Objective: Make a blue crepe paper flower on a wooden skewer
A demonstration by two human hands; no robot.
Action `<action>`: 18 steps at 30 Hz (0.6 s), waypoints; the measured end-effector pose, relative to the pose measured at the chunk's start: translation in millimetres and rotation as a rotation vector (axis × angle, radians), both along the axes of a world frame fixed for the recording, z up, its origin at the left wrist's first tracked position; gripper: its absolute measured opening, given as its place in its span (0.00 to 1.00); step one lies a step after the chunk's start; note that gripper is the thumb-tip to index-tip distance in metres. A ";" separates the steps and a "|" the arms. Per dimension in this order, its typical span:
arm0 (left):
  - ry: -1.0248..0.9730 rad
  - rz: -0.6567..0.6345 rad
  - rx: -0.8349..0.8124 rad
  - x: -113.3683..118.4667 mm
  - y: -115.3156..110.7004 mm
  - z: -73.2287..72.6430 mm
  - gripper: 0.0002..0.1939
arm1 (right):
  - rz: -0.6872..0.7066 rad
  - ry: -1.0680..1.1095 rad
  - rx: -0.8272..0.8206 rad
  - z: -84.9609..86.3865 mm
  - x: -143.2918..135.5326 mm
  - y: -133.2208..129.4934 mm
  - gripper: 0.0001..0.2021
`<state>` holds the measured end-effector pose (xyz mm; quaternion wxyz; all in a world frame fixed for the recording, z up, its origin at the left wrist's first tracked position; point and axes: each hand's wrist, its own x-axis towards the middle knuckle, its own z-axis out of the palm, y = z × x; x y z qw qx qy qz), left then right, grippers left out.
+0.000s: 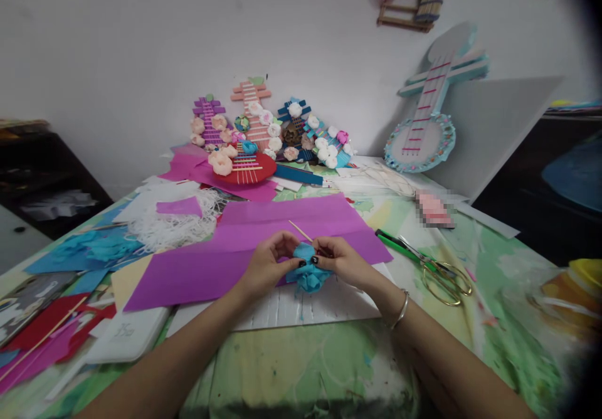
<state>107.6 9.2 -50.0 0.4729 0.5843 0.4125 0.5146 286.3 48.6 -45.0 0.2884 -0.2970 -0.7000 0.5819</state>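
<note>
A crumpled blue paper flower (310, 276) is held between my two hands, above a white board with pale lines (282, 309). My left hand (270, 262) pinches its left side with thumb and fingertips. On the other side, my right hand (339, 259) pinches the upper right of the blue paper, the thumb close to my left thumb. A thin wooden stick (300, 230) points up and left from between the hands; its lower end is hidden. Purple paper (197, 271) lies flat beneath and behind the hands.
Gold-handled scissors (444, 281) and a green cutter (399, 245) lie at the right, near a yellow-lidded jar (571, 293). White shredded paper (162, 224), blue paper (98, 246) and a white power bank (129, 337) are at the left. Flower-covered instrument models (256, 124) stand behind.
</note>
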 end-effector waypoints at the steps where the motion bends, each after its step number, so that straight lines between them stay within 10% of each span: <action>1: 0.052 0.008 0.030 -0.4 -0.8 -0.2 0.12 | -0.009 -0.011 0.010 0.2 0.3 -0.2 0.07; 9: 0.435 0.122 0.258 4.3 -9.6 1.1 0.05 | -0.135 -0.105 0.087 -3.0 -1.7 1.6 0.04; 18: -0.083 0.073 -0.188 -0.1 4.7 -10.4 0.14 | -0.115 -0.173 0.186 -2.6 0.4 3.4 0.03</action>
